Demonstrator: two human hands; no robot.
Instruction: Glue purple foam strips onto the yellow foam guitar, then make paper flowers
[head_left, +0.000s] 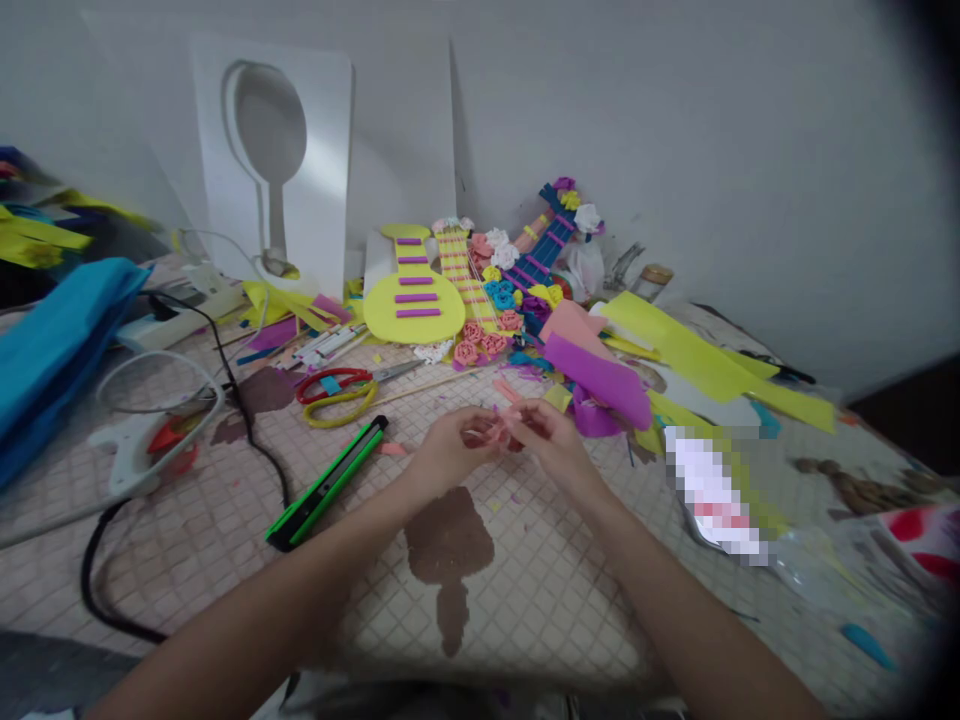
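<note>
Near the middle of the table, my left hand point(459, 446) and my right hand point(550, 440) meet with fingers pinched on a small piece of pink paper point(501, 428). The piece is partly hidden by the fingers, and a pink strip end sticks up above them. Just beyond the hands lie pink paper roses point(466, 353) and a yellow guitar-shaped cutout point(415, 308) with purple bars. Scissors with red and yellow handles point(341, 408) lie to the left, and a green and black box cutter point(330, 485) rests nearer the left forearm.
Purple paper point(598, 380) and yellow paper point(675, 350) lie at the right. A white glue gun point(135, 450) with its cable, a black cord point(247, 425) and blue paper point(64, 345) are at the left. A white board point(326, 170) leans on the wall.
</note>
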